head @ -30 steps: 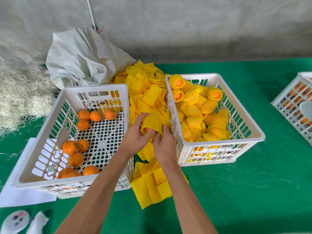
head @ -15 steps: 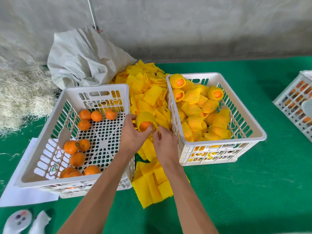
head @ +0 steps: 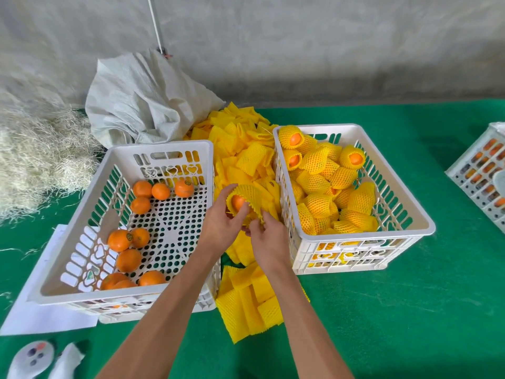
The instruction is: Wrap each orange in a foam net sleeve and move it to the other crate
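Far left of frame: straw pile (head: pixel 35 157) on the green tabletop (head: pixel 396 310); a white sheet (head: pixel 41 321) lies under the left crate's near corner, and a white device (head: pixel 30 359) sits at the lower left edge. Upper left of centre: crumpled grey sack (head: pixel 142 99) against the wall. Left crate (head: pixel 123 220), white, holds bare oranges (head: pixel 128 259) in two loose groups, some at its far wall, the rest near its front left. Centre: left hand (head: pixel 221 228) cups an orange (head: pixel 238 202) from below, fingers curled round it; a yellow sleeve (head: pixel 250 195) covers its top and right side, the orange showing at the open left end. Right hand (head: pixel 269 242), just beside the left, pinches the sleeve's lower edge. Both hands hang over the gap between the crates, above the heap of flat sleeves (head: pixel 246 160) that runs from the sack to the near tabletop. Right of centre: right crate (head: pixel 352 236), white, filled with wrapped oranges (head: pixel 317 203). Far right edge: a third crate (head: pixel 481 176), partly cut off, orange fruit visible through its slots.
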